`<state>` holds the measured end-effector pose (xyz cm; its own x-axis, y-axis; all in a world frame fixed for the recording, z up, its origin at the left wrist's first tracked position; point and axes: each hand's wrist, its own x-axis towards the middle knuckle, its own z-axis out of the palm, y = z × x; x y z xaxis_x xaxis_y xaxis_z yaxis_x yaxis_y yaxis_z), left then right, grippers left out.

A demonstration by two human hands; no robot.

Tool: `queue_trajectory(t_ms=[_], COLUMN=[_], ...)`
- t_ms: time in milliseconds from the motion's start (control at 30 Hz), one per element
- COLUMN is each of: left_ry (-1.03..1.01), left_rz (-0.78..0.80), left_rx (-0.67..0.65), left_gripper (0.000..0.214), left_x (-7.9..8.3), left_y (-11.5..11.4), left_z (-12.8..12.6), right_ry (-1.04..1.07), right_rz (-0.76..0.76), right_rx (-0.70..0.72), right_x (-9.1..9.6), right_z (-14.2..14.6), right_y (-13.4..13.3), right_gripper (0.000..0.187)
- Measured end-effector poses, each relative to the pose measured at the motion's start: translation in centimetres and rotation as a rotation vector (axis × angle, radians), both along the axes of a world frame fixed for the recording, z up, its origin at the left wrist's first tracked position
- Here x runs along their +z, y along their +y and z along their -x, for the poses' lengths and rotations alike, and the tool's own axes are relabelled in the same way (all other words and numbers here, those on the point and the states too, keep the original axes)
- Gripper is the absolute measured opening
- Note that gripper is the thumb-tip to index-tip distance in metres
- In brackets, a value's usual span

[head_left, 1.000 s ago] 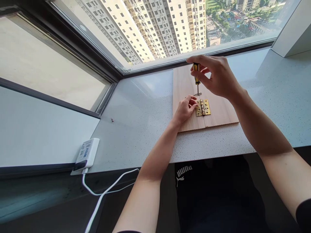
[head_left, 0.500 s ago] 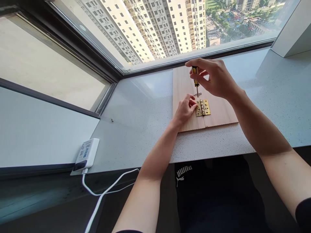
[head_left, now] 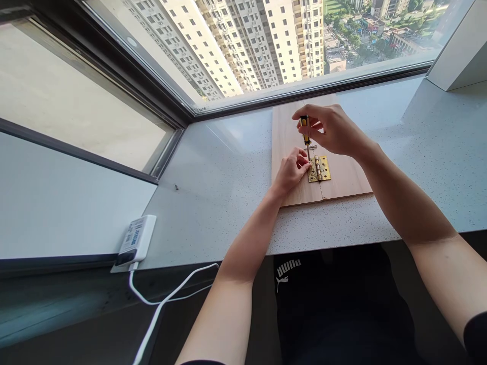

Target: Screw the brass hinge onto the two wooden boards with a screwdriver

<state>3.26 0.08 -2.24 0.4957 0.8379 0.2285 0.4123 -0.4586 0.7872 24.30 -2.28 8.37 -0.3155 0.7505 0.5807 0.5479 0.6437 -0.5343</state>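
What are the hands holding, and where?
The right hand pinches a yellow-and-black screwdriver by its handle. The left hand sits on the pale wooden board beside the brass hinge; I cannot tell if it holds anything.

A gold hinge [head_left: 318, 169] is laid flat over the join of two wood boards [head_left: 344, 177], and a yellow screwdriver [head_left: 305, 129] is held upright just beside it.

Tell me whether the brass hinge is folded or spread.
Spread open: the brass hinge lies flat with a leaf out on either side of its knuckle, across the seam between two wooden boards.
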Motion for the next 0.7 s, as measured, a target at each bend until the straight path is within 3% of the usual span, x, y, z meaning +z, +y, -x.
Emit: queue_trajectory(t_ms=[467, 700], left_ry=[-0.019, -0.026], left_rz=[0.004, -0.001], left_rx=[0.003, -0.005], left_gripper=[0.029, 0.028], left_x=[0.1, -0.13], left_y=[-0.01, 0.05], left_z=[0.02, 0.0], right_ry=[-0.017, -0.014], right_rz=[0.068, 0.043], right_rx=[0.101, 0.064], right_x=[0.03, 0.26], right_z=[-0.39, -0.58], right_y=[0.04, 0.0], right_gripper=[0.033, 0.033])
